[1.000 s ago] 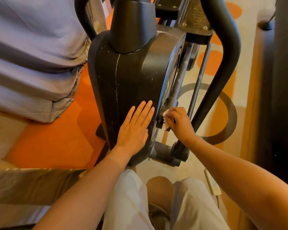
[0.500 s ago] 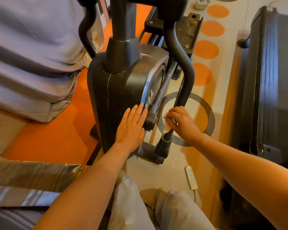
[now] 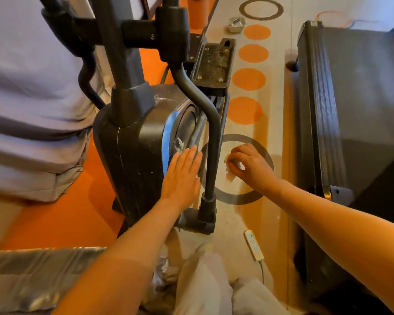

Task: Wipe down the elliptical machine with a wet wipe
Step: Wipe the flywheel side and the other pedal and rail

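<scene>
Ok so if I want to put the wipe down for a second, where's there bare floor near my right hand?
Bare floor lies under the right hand holding the wet wipe, between the elliptical's bent bar and the dark machine on the right. More lies between the orange dots and that machine. It is crowded near the power strip and the base joint.

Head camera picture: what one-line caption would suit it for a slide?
Left hand flat on the elliptical's housing, right hand pinching a crumpled wet wipe beside the swing arm.
</scene>
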A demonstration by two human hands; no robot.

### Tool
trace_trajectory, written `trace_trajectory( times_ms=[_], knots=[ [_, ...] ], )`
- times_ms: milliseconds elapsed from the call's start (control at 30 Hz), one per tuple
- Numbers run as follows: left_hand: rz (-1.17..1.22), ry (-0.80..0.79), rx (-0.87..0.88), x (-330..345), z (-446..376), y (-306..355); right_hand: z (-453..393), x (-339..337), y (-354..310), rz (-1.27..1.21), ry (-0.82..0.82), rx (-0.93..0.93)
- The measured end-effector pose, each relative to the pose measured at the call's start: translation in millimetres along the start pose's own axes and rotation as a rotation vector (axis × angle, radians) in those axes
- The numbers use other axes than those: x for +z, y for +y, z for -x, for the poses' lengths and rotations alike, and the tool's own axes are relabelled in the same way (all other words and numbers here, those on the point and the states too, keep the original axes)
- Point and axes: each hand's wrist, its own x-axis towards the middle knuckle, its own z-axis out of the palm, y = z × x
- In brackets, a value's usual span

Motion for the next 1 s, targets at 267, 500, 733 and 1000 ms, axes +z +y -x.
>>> trace_trajectory(
  times_ms=[267, 500, 733, 1000],
  knots=[
    [0.135, 0.046, 0.143, -9, -50, 8, -12, -25, 19, 0.085, 0.071, 0.0],
    [0.082, 0.108, 0.271, -8, -97, 14, -26, -47, 35, 0.218, 0.051, -0.068],
    [0.118, 0.198, 0.401, -19, -147, 26, -35, -85, 58, 0.314, 0.118, -0.12],
    [0.116, 0.262, 0.436, -29, -203, 43, -59, -119, 113, 0.452, 0.032, -0.327]
  ],
)
